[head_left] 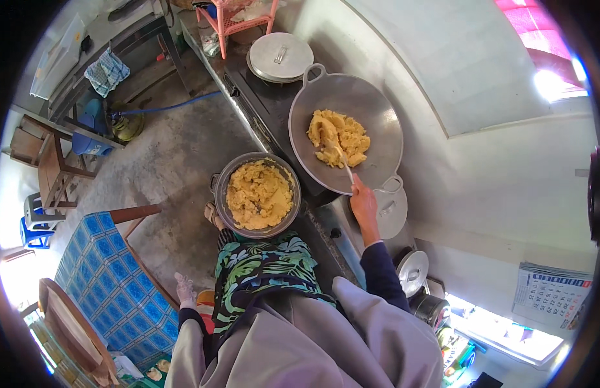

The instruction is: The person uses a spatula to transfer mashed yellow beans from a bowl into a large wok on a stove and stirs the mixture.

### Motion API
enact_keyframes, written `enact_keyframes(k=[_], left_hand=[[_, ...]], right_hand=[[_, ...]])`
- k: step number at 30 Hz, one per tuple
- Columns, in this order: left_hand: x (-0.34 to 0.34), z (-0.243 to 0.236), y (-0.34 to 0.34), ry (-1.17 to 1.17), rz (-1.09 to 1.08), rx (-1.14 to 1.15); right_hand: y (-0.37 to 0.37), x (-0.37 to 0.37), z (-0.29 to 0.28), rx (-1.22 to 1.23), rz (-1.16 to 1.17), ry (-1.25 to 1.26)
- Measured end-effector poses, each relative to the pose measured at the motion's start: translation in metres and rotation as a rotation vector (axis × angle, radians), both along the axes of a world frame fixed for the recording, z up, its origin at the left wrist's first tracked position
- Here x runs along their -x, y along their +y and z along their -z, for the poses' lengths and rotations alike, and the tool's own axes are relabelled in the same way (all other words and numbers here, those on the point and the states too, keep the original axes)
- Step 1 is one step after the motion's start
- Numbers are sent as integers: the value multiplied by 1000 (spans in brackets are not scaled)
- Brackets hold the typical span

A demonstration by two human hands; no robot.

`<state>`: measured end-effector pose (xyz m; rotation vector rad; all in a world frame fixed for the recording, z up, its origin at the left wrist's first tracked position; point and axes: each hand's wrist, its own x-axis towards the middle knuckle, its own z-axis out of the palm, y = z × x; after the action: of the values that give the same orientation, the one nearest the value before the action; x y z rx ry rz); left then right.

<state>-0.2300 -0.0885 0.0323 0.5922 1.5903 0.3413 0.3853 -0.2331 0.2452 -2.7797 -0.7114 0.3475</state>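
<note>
Right hand (363, 205): my fingers wrapped round the utensil (347, 168)
Yellow mash (357, 139): in the wok (387, 123), touching my utensil
Left hand (185, 290): gloved; grip, I cannot tell
Calendar (551, 296): printed number grid, on the wall

Mash (355, 134) in wok (383, 116), pot (220, 194) to left

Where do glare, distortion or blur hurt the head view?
Head view: glare washes out the upper-right opening and lower-right window; head view: fisheye bows the wall panel edges, corners go black; head view: wok, pot and right hand look readable.
</note>
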Motion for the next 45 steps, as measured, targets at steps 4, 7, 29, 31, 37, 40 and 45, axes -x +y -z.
enact_keyframes(k=[4, 7, 29, 31, 37, 40, 45], left_hand=[[-35, -15, 1, 82, -88, 105], [-45, -4, 21, 31, -50, 73], [-90, -20, 35, -82, -8, 49], [-114, -24, 39, -108, -4, 37], [-143, -35, 70, -137, 119, 38], [-203, -45, 87, -244, 231, 12], [-265, -36, 113, -143, 472, 59]], right_hand=[[-9, -23, 51, -21, 151, -45], [4, -72, 86, -49, 43, -138], [-34, -32, 91, -151, 23, -34], [-67, -53, 96, -307, 205, 121], [-41, -9, -10, -791, 780, 1118], [-46, 18, -52, -854, 483, 1174], [-37, 66, 22, -47, -161, 615]])
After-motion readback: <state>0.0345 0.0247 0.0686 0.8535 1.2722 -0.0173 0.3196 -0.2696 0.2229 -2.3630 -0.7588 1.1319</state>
